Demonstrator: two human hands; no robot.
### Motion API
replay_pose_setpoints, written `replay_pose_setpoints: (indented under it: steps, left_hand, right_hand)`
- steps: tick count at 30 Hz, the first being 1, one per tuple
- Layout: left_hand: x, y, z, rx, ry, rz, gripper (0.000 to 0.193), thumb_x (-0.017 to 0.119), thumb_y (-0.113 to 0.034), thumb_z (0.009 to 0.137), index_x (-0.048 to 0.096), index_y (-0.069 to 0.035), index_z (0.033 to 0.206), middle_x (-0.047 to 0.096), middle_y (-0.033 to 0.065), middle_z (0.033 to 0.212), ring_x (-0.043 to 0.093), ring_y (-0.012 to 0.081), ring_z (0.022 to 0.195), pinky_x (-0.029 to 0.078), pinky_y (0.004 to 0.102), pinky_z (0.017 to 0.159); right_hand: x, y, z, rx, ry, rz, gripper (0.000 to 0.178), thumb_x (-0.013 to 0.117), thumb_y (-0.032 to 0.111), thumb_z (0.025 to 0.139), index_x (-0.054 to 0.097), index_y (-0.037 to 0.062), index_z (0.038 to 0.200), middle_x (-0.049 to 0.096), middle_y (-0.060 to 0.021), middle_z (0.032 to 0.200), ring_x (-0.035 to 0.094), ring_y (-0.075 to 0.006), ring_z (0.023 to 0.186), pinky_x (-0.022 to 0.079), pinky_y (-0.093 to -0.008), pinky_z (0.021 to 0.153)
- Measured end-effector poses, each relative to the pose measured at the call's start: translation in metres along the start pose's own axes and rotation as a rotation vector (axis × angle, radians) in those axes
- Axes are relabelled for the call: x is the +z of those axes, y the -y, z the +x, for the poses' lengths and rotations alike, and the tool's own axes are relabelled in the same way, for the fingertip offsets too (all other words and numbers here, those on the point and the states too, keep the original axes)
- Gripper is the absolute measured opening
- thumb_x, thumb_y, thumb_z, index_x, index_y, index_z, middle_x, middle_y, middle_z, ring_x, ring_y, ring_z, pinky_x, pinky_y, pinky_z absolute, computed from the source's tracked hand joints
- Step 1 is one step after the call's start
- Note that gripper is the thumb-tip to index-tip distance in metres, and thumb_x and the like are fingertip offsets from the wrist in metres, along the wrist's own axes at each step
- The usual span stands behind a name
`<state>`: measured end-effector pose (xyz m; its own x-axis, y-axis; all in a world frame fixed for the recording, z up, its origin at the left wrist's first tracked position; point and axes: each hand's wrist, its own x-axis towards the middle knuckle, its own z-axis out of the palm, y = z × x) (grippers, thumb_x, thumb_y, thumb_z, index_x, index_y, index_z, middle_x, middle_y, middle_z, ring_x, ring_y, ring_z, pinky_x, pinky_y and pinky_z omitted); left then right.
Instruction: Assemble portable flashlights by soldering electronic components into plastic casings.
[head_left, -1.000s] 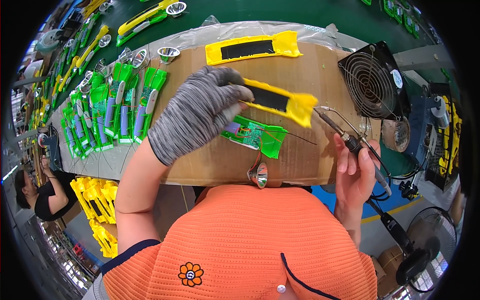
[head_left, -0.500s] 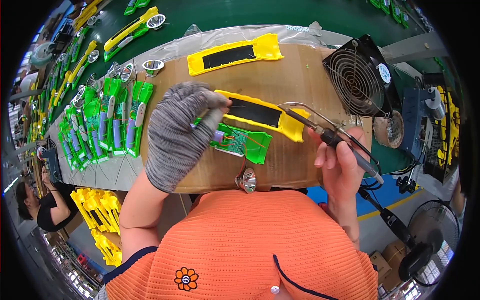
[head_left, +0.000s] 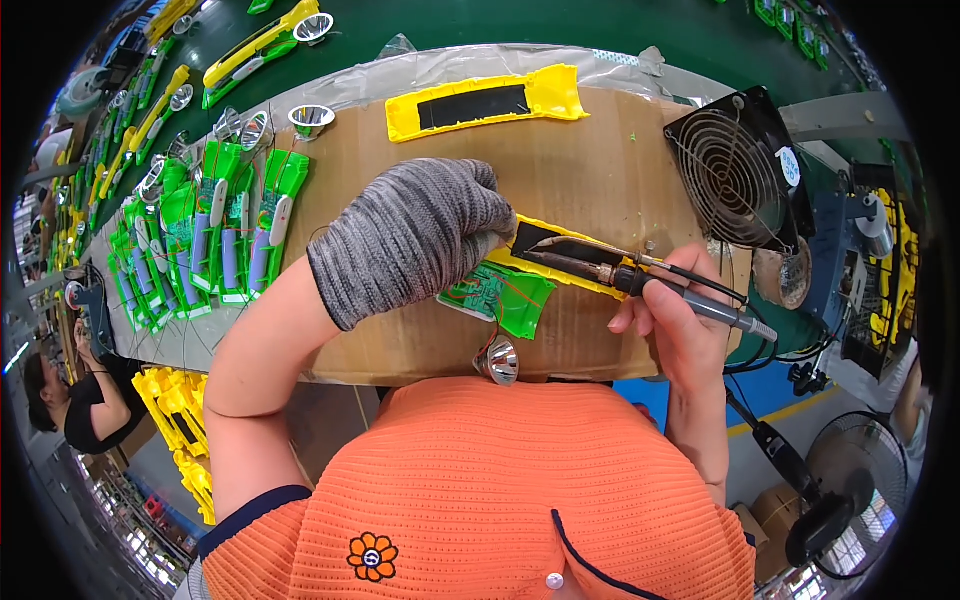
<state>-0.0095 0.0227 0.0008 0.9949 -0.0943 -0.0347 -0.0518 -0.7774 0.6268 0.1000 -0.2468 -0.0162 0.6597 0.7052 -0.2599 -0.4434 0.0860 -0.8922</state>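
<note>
My left hand [head_left: 425, 235], in a grey knitted glove, is closed with its fingers curled over the left end of a yellow plastic shell [head_left: 528, 262] with a black strip inside. What its fingertips pinch is hidden. My bare right hand [head_left: 685, 315] grips a soldering iron [head_left: 700, 302] with a thin curved metal tube alongside. The iron's tip reaches left over the black strip. Below the shell lies a green casing [head_left: 525, 300] with a circuit board and red wires, partly under my left hand. A silver reflector cup [head_left: 498, 360] hangs from its wires at the cardboard's near edge.
Another yellow shell [head_left: 485, 103] lies farther back on the cardboard [head_left: 350, 210]. Several green casings with batteries [head_left: 230, 260] stand at left. A black fan [head_left: 735, 170] sits at right, near a round brown dish [head_left: 783, 275]. A co-worker [head_left: 95, 395] is at far left.
My left hand has moved right, now covering the shell's left end. The soldering iron has come left and lower, its tip now over the black strip. The view has shifted slightly.
</note>
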Motion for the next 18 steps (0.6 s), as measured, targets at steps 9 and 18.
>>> replay_pose_setpoints:
  steps: [9, 18]
  left_hand:
    - [-0.002, -0.009, 0.009, -0.052, 0.099, 0.203, 0.009, 0.069, -0.013, 0.08, 0.072, -0.01, 0.088, 0.063, 0.0113, 0.083, 0.065, 0.0321, 0.079, 0.053, 0.0412, 0.07]
    - [-0.002, -0.01, 0.008, -0.057, 0.162, 0.251, 0.01, 0.067, -0.014, 0.081, 0.071, -0.01, 0.089, 0.061, 0.0121, 0.084, 0.065, 0.0322, 0.078, 0.052, 0.0418, 0.069]
  right_hand:
    - [0.007, 0.005, 0.005, 0.072, 0.007, -0.088, 0.015, 0.063, -0.004, 0.09, 0.05, 0.0001, 0.094, 0.061, -0.0085, 0.079, 0.061, -0.0119, 0.063, 0.06, -0.0346, 0.064]
    - [0.01, 0.006, 0.006, 0.101, -0.01, -0.098, 0.014, 0.063, -0.003, 0.09, 0.05, 0.0004, 0.093, 0.061, -0.0081, 0.078, 0.061, -0.0118, 0.063, 0.061, -0.0347, 0.064]
